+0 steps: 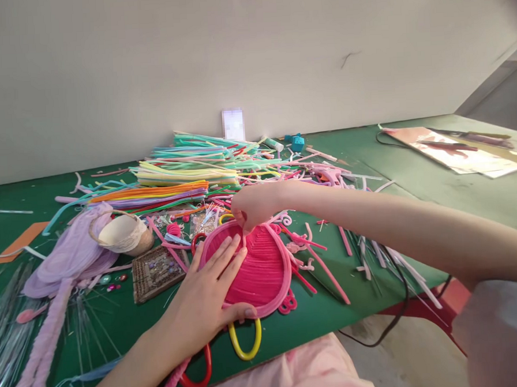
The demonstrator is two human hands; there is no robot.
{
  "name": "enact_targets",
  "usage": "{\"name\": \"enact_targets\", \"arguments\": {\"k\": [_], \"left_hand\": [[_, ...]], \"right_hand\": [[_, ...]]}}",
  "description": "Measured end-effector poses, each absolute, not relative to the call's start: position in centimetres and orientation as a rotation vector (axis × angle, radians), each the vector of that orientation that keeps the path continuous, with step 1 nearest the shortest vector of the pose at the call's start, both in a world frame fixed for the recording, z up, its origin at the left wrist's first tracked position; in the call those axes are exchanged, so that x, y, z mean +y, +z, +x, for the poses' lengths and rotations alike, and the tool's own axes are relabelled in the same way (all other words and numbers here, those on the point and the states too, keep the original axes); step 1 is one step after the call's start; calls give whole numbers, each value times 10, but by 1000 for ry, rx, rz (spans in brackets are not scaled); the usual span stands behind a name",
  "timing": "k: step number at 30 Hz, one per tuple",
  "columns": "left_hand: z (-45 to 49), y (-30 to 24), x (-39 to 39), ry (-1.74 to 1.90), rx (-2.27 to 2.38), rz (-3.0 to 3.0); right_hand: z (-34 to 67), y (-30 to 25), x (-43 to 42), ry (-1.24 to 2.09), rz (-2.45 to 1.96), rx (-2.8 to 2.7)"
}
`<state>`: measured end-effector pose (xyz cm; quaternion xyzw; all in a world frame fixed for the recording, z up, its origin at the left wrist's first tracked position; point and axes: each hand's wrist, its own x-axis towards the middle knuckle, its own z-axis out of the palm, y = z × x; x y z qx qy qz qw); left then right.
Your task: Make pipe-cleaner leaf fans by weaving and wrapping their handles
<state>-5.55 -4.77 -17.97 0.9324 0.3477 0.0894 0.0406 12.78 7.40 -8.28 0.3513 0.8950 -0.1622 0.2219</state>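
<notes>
Near the table's [360, 145] front edge, the left hand [209, 291] spreads flat on the pink disc [265, 268]; the right hand [253, 208] curls at its far rim, grip unclear.

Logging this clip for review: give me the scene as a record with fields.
Work piece: rounded deep-pink fuzzy panel with lighter pink rim
Left hand: spread over the panel
Right hand: at the panel's far edge, grip unclear
Panel's near edge: yellow loop handle
Left side: white round basket, lilac fuzzy piece
Behind: multicoloured bundles of fuzzy stems
Surface: green tabletop
</notes>
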Motion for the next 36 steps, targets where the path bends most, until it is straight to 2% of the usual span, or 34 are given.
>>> {"name": "enact_targets", "arguments": {"k": [6, 16, 20, 23, 28, 33, 36], "left_hand": [[-59, -192, -51, 381, 1242, 2761], [-55, -185, -53, 503, 1382, 2425], [-60, -169, -35, 741, 1467, 2171], [-66, -149, -12, 858, 1492, 1881], [-64, -117, 9, 635, 1386, 1466], [-57, -118, 11, 635, 1414, 1436], [-61, -122, 11, 722, 1361, 1303]], "right_hand": [[124, -87, 71, -326, 1022, 2578], [129, -97, 94, -660, 954, 2476], [125, -87, 94, -699, 960, 2479], [117, -72, 91, -664, 949, 2548], [92, -50, 91, -548, 813, 2638], [75, -39, 84, -367, 774, 2597], [83, -38, 72, -110, 891, 2811]]}}
